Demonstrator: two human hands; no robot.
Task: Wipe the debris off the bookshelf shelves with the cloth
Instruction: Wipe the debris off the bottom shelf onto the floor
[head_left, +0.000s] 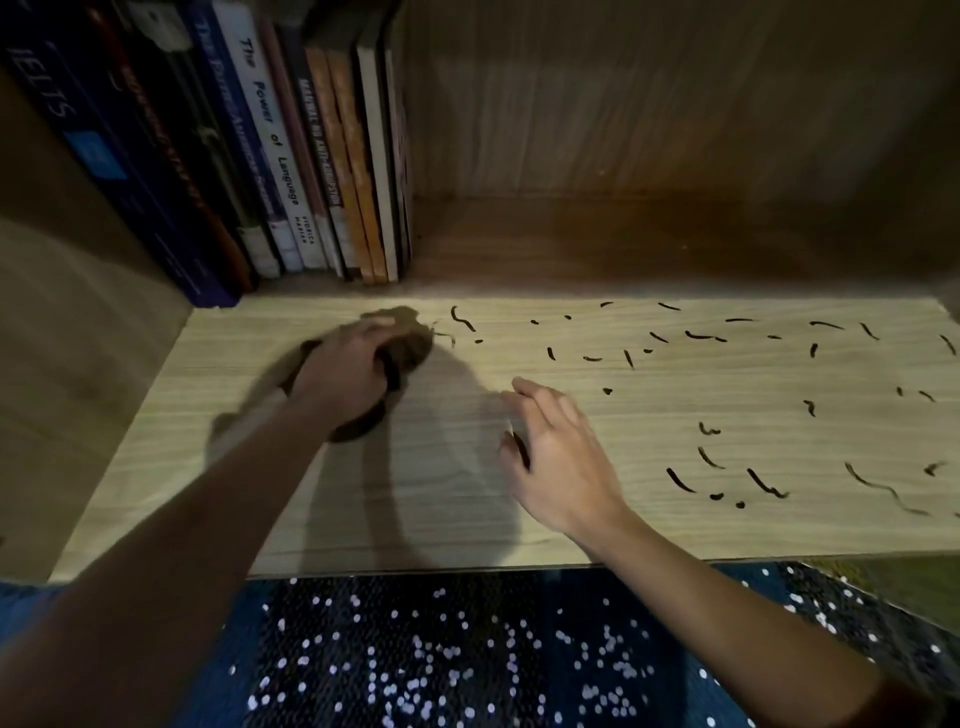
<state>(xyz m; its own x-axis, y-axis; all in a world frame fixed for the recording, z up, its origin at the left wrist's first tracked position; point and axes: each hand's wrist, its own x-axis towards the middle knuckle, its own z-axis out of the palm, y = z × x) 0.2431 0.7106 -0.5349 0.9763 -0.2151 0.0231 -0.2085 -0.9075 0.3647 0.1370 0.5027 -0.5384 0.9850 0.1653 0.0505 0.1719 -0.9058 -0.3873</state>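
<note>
My left hand (345, 369) grips a bunched brown cloth (408, 343) and presses it on the light wooden shelf (441, 519), at its left part just in front of the books. Several dark, thin bits of debris (701, 338) lie scattered over the middle and right of the shelf, the nearest ones just right of the cloth. My right hand (561, 462) hovers over or rests on the shelf's middle with relaxed, slightly bent fingers, and holds nothing that I can see. The shelf under and around my hands shows no debris.
A row of upright books (291, 156) stands at the back left, against the shelf's side wall (78, 322). The wooden back panel (675, 114) closes the rear. Below the shelf's front edge is dark blue fabric with white dots (467, 660).
</note>
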